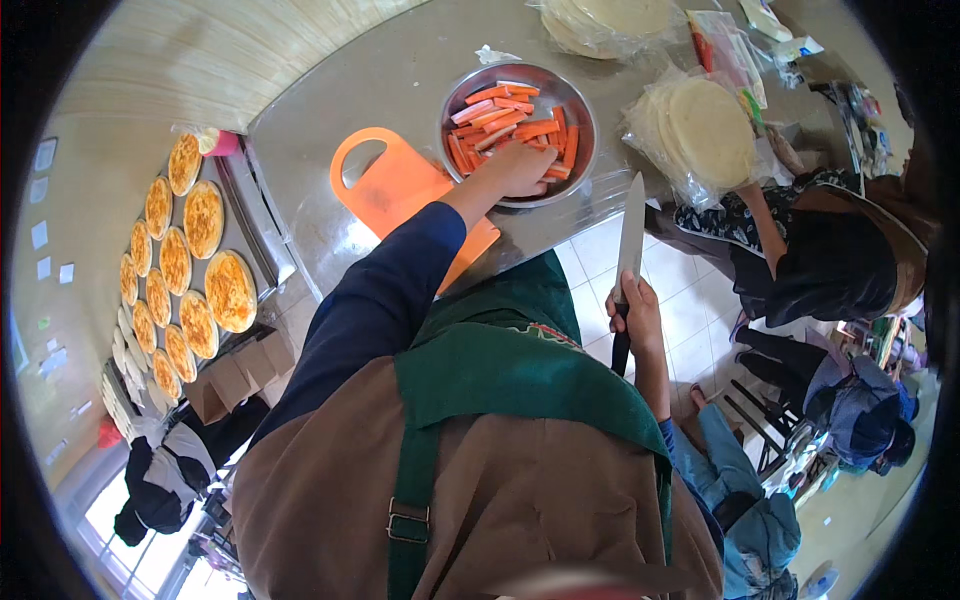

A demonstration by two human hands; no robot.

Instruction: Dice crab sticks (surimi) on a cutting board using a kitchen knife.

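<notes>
My left hand (517, 169) reaches into a round stainless steel bowl (559, 88), its fingers down among orange-and-white crab sticks (506, 116). The fingertips are hidden, so whether they grip a stick cannot be told. My right hand (639, 307) is closed around the black handle of a kitchen knife (632, 225). The blade points away from me, above the floor just off the table's front edge. Left of the bowl, partly beneath my left forearm, lies an orange plastic cutting board (397, 187) with a loop handle.
Bagged flat dough rounds (712, 135) are at the right, beside a co-worker (825, 247). More bagged rounds (607, 26) lie at the back of the metal table (315, 105). Several sauce-covered dough rounds (230, 291) stand on a surface at left. Other people are farther off.
</notes>
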